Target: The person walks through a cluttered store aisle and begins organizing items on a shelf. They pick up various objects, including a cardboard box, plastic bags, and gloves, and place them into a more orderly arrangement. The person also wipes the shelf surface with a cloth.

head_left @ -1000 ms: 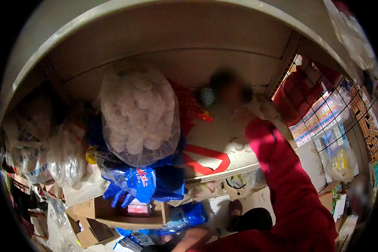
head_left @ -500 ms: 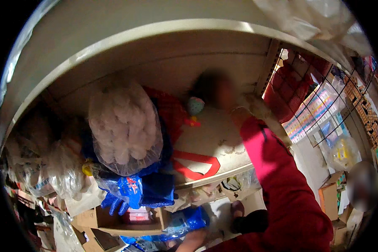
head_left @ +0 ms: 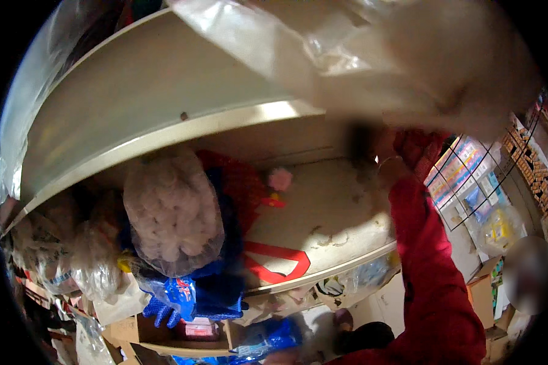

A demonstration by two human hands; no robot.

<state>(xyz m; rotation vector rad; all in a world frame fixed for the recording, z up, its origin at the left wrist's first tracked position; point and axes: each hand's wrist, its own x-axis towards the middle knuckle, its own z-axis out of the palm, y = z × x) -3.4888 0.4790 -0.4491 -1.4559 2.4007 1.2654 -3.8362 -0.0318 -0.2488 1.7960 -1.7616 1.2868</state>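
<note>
My right arm, in a red sleeve, reaches up to the far right part of a pale shelf point(head_left: 341, 207). My right hand point(head_left: 385, 149) is blurred, with a dark object point(head_left: 360, 145) at its fingers whose kind I cannot make out. On the shelf, to the left, sits a small pink round toy-like thing point(head_left: 280, 178) on a red and yellow base. Nearer the front edge lies a flat red frame-shaped piece point(head_left: 277, 263). At the lower edge a blurred patch of skin, likely my left hand point(head_left: 283, 356), shows no clear fingers.
A clear bag of whitish balls point(head_left: 173, 213) fills the shelf's left, beside red mesh point(head_left: 228, 182) and blue dotted gloves point(head_left: 161, 311). Plastic sheeting point(head_left: 347, 55) hangs across the top. A wire grid point(head_left: 469, 176) stands right; below are a cardboard box point(head_left: 158, 340) and blue packages point(head_left: 274, 337).
My right hand has moved right along the shelf with the dark object. The round thing, greenish before, now looks pink. The view has shifted, and plastic sheeting covers more of the top.
</note>
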